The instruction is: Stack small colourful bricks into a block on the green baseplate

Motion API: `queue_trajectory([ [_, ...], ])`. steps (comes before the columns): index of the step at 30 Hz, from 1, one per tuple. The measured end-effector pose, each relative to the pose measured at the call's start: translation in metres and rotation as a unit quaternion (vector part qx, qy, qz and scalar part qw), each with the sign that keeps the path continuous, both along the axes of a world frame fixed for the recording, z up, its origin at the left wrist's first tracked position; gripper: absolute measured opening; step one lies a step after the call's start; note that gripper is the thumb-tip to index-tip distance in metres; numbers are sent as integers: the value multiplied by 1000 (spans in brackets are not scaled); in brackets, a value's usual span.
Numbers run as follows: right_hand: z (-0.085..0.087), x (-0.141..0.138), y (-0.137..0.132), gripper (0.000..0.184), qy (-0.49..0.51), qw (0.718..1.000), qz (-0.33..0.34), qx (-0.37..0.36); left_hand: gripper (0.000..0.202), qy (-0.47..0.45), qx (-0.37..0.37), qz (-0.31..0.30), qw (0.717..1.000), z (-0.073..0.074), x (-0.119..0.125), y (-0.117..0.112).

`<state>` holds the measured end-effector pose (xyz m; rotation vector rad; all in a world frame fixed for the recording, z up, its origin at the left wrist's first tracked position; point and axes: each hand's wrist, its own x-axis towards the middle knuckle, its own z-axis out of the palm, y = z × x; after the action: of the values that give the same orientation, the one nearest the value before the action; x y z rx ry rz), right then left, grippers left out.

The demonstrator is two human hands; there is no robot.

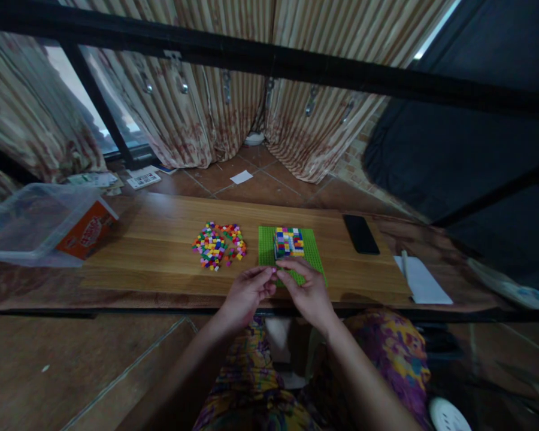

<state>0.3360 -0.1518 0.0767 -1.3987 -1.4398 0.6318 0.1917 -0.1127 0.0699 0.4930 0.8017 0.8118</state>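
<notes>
Stretching across the view, a wooden counter (153,206) is being partly covered by several things. At its left end, a clear plastic box (40,221) with an orange printed label is being supported. Right of the middle, a green studded baseplate (313,251) is being borne flat, its near part being partly hidden by the hands. There the left hand (247,293) and the right hand (309,293) are being held close together, fingers bent. At the counter's right end, a white paper (426,281) is being seen lying at a slant. To the left of the baseplate, well apart from it, a loose pile of small coloured bricks (211,245) is being displayed. On the other side, a black phone (361,234) is being carried, screen up. On the baseplate, a multicoloured brick block (290,242) is being held up just beyond the fingertips. Smallest of all, a pink brick (273,270) is being pinched narrowly by the left hand, just in front of the block; whether it is also being gripped by the right hand cannot be told.
</notes>
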Motion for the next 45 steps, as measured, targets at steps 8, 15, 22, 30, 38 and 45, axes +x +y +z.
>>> queue_trajectory([
  [8,-4,-2,-7,16,33,999,-13,14,31,-51,7,-20,998,2,4,-7],
  [15,-4,3,-5,10,31,999,-37,24,37,-14,20,-31,999,3,8,-9],
  [22,-7,50,43,19,-23,989,-139,42,45,173,114,107,973,5,-34,19],
  [30,-27,72,88,23,-125,984,-128,6,28,482,214,217,821,-29,-136,81],
  [38,-37,78,100,20,-132,985,-112,-16,29,688,224,157,672,-35,-172,117],
  [45,-42,76,108,24,44,986,-143,-73,34,736,318,126,584,-52,-159,137],
])
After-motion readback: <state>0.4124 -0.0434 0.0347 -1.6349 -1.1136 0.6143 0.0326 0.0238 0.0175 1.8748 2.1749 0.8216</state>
